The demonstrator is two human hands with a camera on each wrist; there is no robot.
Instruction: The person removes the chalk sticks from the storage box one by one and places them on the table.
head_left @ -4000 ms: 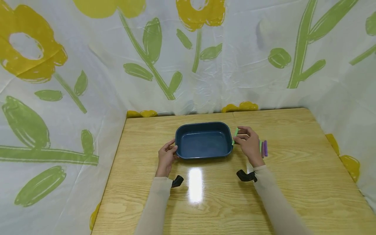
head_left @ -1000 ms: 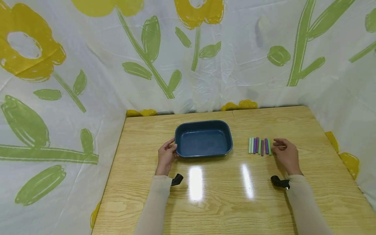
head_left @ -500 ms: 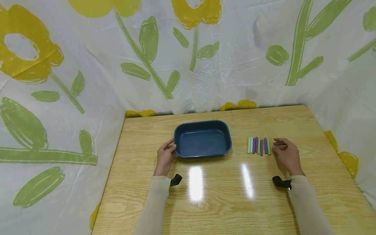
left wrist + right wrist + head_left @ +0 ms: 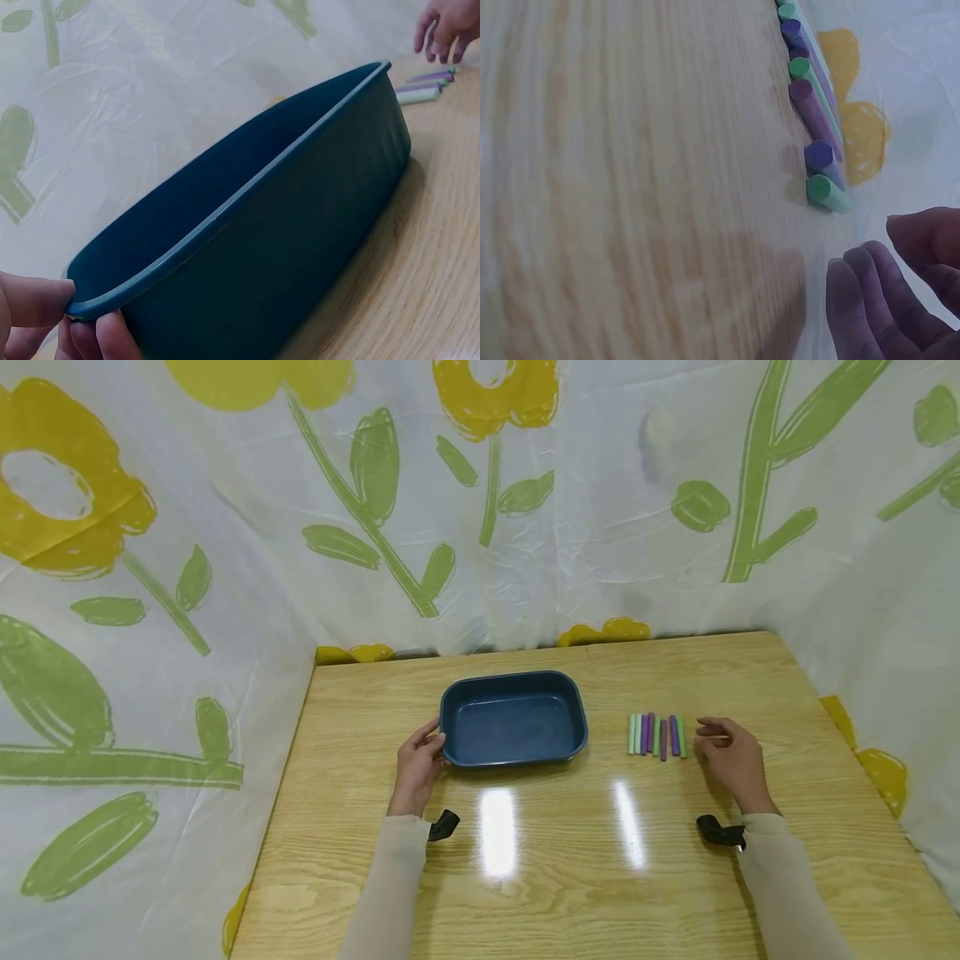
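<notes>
A dark blue rectangular basin (image 4: 513,727) rests on the wooden table, with nothing in it. My left hand (image 4: 417,768) pinches its left rim, thumb and fingers on either side of the edge in the left wrist view. To the basin's right, several chalk sticks (image 4: 644,735) in pale green, green, purple and mauve lie side by side in a row. My right hand (image 4: 733,764) is just right of the row, fingers loosely bent and apart from the chalk. The right wrist view shows it holding nothing, near the end green chalk (image 4: 819,187).
The wooden table (image 4: 555,893) meets a white sheet (image 4: 525,585) printed with yellow flowers and green leaves at the back and sides. Black wrist mounts (image 4: 444,825) sit on both wrists. Bright light reflections lie on the table front.
Four seconds ago the right hand held a green chalk stick at the basin's right rim; now it is empty, right of the chalk row. The left hand keeps its grip on the basin.
</notes>
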